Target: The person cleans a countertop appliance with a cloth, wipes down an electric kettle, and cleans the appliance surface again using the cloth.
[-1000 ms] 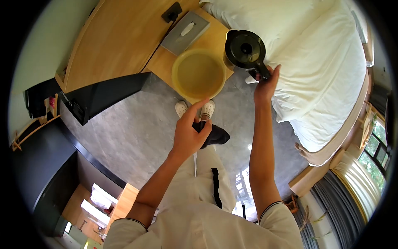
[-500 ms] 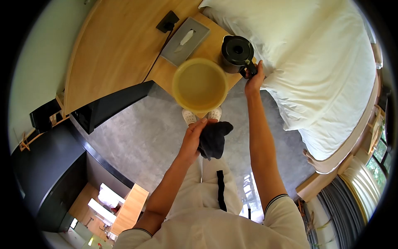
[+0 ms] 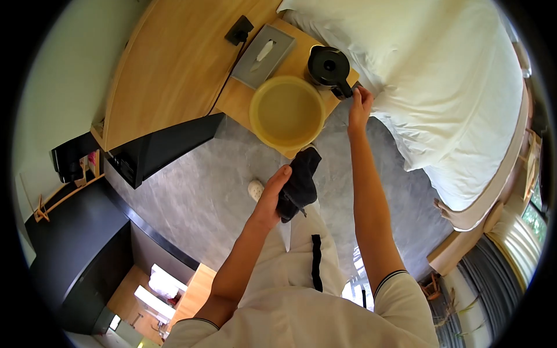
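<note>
My left hand (image 3: 271, 198) is closed around a dark, bunched cloth (image 3: 300, 184) that looks like socks, held above my legs. My right hand (image 3: 360, 110) is beside the black handle of a kettle (image 3: 328, 65), its fingers extended and no longer wrapped round it. Whether a fingertip still touches the handle is hard to tell. The kettle stands upright with its lid shut on a wooden bedside table (image 3: 235, 100). Left of it, a yellow basin (image 3: 259, 130) sits at the table's front edge.
A grey tissue box (image 3: 274, 57) stands behind the basin, near a black plug (image 3: 238, 30) with a cord. The bed with white bedding (image 3: 429, 75) borders the table on the right. Grey floor (image 3: 191, 185) lies below, with a black cabinet (image 3: 174, 145) to the left.
My right hand has loosened from the kettle's handle. The cloth in my left hand has swung to a more upright, longer shape. One foot has stepped forward under the basin.
</note>
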A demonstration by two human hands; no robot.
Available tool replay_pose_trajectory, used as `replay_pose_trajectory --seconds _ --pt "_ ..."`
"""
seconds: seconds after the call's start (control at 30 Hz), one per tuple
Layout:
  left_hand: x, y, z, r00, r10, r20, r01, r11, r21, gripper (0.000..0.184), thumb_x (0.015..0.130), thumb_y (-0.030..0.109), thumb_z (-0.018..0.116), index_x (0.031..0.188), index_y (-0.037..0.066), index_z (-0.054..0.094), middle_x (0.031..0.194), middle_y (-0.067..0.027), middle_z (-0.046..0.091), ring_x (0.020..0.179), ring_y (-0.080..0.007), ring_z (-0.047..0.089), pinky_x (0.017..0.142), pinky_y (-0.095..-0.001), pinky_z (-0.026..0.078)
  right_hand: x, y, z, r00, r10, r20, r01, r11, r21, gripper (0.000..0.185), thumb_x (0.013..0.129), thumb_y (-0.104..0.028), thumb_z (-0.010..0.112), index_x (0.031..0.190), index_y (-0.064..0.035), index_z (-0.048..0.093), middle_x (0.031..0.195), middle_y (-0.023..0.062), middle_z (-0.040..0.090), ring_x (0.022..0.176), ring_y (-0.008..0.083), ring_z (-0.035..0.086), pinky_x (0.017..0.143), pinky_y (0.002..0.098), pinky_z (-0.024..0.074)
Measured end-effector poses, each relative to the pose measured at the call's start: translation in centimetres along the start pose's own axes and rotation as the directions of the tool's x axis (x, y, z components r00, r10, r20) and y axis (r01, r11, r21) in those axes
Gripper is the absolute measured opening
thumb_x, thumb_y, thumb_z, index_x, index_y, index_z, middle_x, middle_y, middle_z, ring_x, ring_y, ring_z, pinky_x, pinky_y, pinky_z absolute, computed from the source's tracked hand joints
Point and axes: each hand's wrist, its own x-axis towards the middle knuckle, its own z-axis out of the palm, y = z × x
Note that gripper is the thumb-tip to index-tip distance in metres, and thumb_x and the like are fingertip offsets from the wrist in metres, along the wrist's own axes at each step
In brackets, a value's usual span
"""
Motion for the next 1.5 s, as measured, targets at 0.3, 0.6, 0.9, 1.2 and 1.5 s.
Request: replay_pose_trajectory --seconds 0.3,0.6,0.9,1.2,1.5 --pt "-9.3 -1.3 -6.1 0.990 0.130 0.051 -0.134 0.988 0.073 0.045 0.121 0.037 0.064 0.154 0.007 0.062 0.134 -0.0024 0.074 0.118 -0.0124 0.073 0.103 -0.0313 0.060 -28.3 -15.2 -6.1 0.785 0.096 0.611 -0.229 0.963 0.142 0.036 0.113 -0.020 0.075 0.143 -0.0040 0.065 0.117 0.0053 0.072 0.106 0.0162 0.069 0.096 0.0334 0.0564" --pt "-28.8 -3.2 -26.6 0.851 0.516 0.099 -0.519 0.796 0.313 0.058 0.119 0.028 0.067 0.170 0.009 0.047 0.161 -0.0094 0.059 0.151 -0.0218 0.055 0.129 -0.0371 0.041 -59.6 -16.9 2.1 0.603 -0.089 0.793 0.236 0.969 -0.070 0.071 0.103 -0.017 0.089 0.164 -0.0043 0.056 0.137 0.0093 0.073 0.117 0.0183 0.073 0.096 0.0332 0.0602" --pt "-50.2 -1.5 -41.5 0.876 0.480 0.046 -0.468 0.823 0.321 0.096 0.107 0.024 0.084 0.178 0.017 0.021 0.162 -0.0146 0.052 0.143 -0.0250 0.060 0.121 -0.0458 0.052 -75.0 -27.9 10.1 0.108 0.106 0.988 0.239 0.962 -0.130 0.023 0.107 -0.011 0.082 0.128 -0.0033 0.076 0.122 0.0062 0.075 0.111 0.0149 0.070 0.096 0.0324 0.0572" --pt "-49.7 4.0 -46.3 0.723 0.670 0.170 -0.679 0.644 0.353 0.093 0.093 0.015 0.098 0.167 0.010 0.042 0.156 -0.0111 0.059 0.144 -0.0244 0.061 0.125 -0.0430 0.048 -76.0 -28.2 20.6 -0.117 0.025 0.993 0.246 0.969 0.004 0.022 0.115 -0.014 0.070 0.136 -0.0078 0.068 0.111 0.0024 0.072 0.097 0.0101 0.067 0.085 0.0292 0.0566" --pt "-45.9 19.6 -47.0 0.728 0.685 0.039 -0.541 0.538 0.646 0.074 0.093 0.027 0.099 0.152 0.009 0.060 0.130 -0.0102 0.075 0.117 -0.0193 0.073 0.100 -0.0350 0.061 -70.4 -31.4 33.5 0.108 0.120 0.987 0.489 0.858 -0.158 0.021 0.113 -0.015 0.072 0.133 -0.0079 0.072 0.109 0.0110 0.080 0.087 0.0209 0.076 0.077 0.0361 0.0589"
